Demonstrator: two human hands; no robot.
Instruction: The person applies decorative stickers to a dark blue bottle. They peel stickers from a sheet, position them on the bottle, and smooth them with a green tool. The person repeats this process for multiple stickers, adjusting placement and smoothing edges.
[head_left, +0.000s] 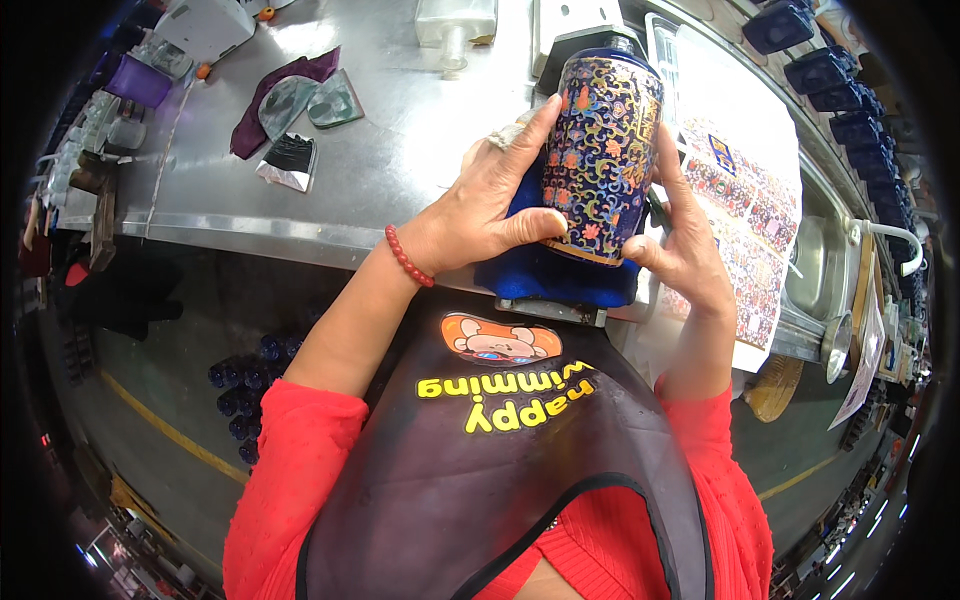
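A dark blue bottle [603, 150] with a colourful scrolling flower pattern and gold bands lies tilted between my hands, its neck pointing away from me. My left hand [492, 205] holds its left side, with the thumb across the lower body and the fingers running up along the edge. On the opposite side, my right hand [688, 240] presses against the bottle, its thumb near the base and its fingers along the right edge. Beneath the bottle, at the table's front edge, is a bright blue cloth or pad [560, 278]. The undersides of the bottle and of my fingers are hidden.
Printed flower-pattern sheets [745, 235] lie to the right, beside a metal sink [808, 262]. On the steel table [390, 190] are a purple cloth [250, 125], clear-greenish pieces [335, 100] and a clear glass bottle [455, 30]. Blue bottles [860, 130] line the far right.
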